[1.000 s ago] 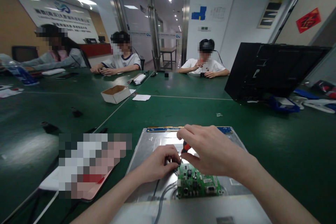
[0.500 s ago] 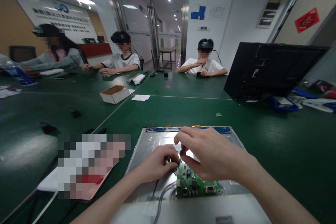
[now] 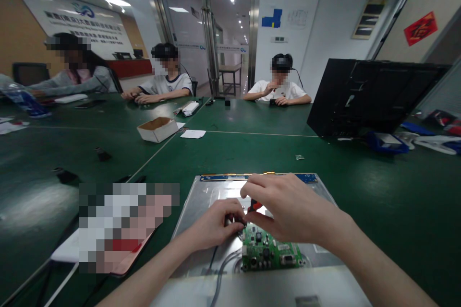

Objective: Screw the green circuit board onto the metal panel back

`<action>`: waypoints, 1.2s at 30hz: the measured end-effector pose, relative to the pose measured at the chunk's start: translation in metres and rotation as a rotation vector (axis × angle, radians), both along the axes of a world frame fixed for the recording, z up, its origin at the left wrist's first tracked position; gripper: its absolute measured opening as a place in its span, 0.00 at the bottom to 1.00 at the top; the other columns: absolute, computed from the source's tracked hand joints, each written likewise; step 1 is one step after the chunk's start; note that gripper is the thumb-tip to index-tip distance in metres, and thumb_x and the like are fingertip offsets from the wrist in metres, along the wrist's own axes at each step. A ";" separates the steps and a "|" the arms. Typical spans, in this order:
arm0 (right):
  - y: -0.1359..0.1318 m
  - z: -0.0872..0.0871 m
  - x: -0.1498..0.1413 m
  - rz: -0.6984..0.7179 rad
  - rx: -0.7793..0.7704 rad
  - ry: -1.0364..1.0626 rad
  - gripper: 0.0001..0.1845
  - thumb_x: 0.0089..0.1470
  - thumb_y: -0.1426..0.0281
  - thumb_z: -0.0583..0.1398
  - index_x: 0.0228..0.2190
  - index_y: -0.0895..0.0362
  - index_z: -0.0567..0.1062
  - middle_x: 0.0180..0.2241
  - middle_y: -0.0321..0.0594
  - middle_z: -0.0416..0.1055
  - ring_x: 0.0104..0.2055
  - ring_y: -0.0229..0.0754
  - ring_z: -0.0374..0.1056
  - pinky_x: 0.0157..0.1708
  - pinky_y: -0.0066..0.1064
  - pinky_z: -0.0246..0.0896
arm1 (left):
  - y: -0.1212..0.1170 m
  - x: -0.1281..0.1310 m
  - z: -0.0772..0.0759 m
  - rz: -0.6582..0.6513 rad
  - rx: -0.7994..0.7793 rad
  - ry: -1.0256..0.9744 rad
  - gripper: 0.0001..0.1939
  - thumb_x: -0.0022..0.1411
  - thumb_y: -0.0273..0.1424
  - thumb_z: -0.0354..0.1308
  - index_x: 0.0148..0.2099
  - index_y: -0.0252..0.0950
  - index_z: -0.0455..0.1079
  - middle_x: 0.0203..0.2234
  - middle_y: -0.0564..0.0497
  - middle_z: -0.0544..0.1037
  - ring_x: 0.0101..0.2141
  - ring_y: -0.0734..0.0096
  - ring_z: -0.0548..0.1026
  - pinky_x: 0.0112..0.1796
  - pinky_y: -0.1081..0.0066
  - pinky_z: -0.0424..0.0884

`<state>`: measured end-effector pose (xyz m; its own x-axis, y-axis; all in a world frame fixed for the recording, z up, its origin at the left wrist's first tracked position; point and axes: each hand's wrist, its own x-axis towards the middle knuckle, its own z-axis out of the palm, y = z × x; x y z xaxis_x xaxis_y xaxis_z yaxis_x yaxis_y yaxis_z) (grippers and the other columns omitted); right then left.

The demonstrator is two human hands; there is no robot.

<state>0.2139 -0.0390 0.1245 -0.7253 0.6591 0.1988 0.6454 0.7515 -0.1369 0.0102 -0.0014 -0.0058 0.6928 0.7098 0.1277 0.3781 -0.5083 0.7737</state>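
Observation:
A green circuit board [image 3: 268,252] lies on the metal back of a flat display panel [image 3: 190,208], which has a blue strip board [image 3: 216,178] along its far edge. My right hand [image 3: 288,211] is closed around a small screwdriver [image 3: 255,205] with a red and black handle, held over the board's upper left corner. Most of the tool is hidden by the fingers. Beside it, my left hand [image 3: 223,220] pinches at that same corner; whatever its fingertips hold is hidden. A grey cable [image 3: 220,273] runs from the board's left side toward me.
At left lies a pink phone-like item [image 3: 144,244], partly blurred out, with cables. A small open box [image 3: 158,129] stands farther off. On the right is a large black monitor [image 3: 370,98] near a blue tray [image 3: 387,143]. Several people sit across the green table [image 3: 252,148].
My right hand has shifted very slightly right and turned a little, with the screwdriver in it. My left hand stays in place at the board's corner.

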 end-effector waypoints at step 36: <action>0.000 -0.001 0.000 0.041 -0.041 0.012 0.08 0.50 0.74 0.56 0.36 0.57 0.67 0.34 0.37 0.71 0.27 0.36 0.60 0.22 0.30 0.40 | 0.001 -0.002 -0.004 -0.013 -0.020 -0.011 0.04 0.60 0.30 0.60 0.35 0.35 0.74 0.30 0.51 0.76 0.31 0.68 0.71 0.33 0.72 0.65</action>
